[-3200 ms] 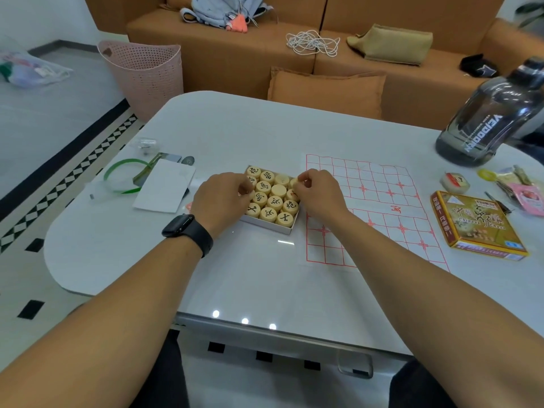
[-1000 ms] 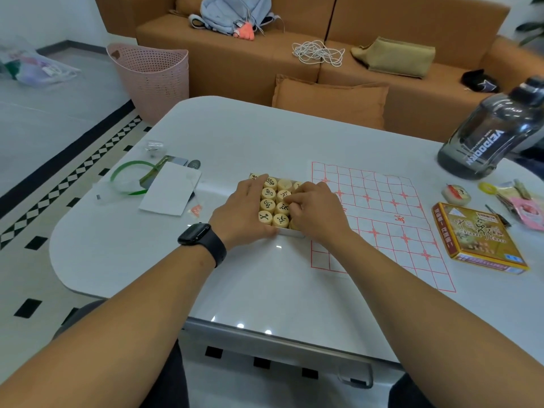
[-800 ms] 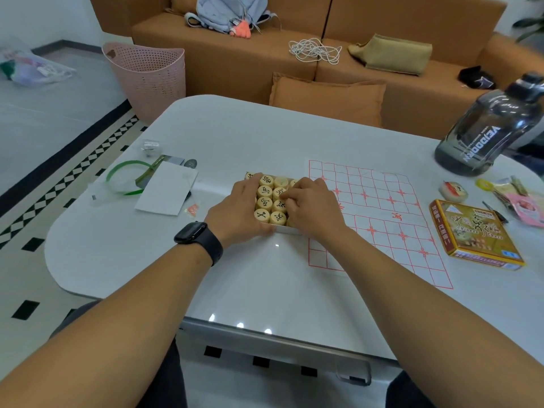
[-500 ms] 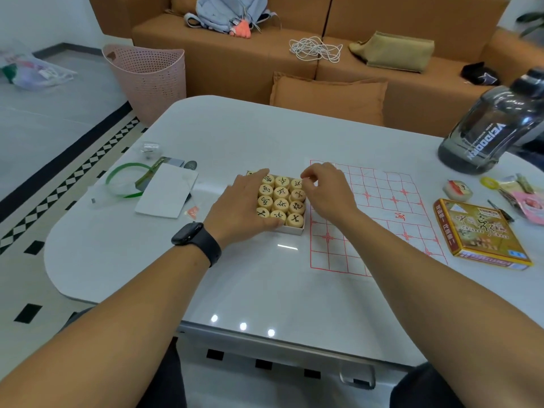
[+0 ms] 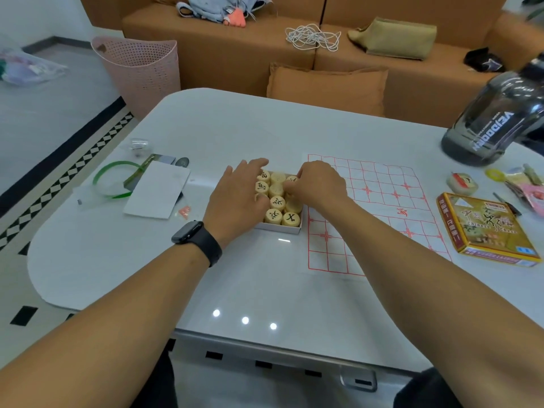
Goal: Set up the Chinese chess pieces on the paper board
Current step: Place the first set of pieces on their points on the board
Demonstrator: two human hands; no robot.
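Note:
A small white tray (image 5: 279,229) packed with several round wooden chess pieces (image 5: 277,201) sits mid-table, just left of the paper board (image 5: 374,207) with its red grid. No piece stands on the board. My left hand (image 5: 235,198), a black watch on its wrist, lies over the tray's left side with fingers stretched across the pieces. My right hand (image 5: 318,184) is at the tray's right side, fingers curled down among the pieces; whether it pinches one is hidden.
The yellow chess box lid (image 5: 485,231) lies right of the board. A dark water jug (image 5: 497,119) stands at the far right. White paper (image 5: 157,189), a green ring (image 5: 113,178) and small items lie left. Sofa and pink basket (image 5: 138,69) behind.
My right hand came back from the board's edge onto the tray's pieces. My left hand stays on the tray's left side.

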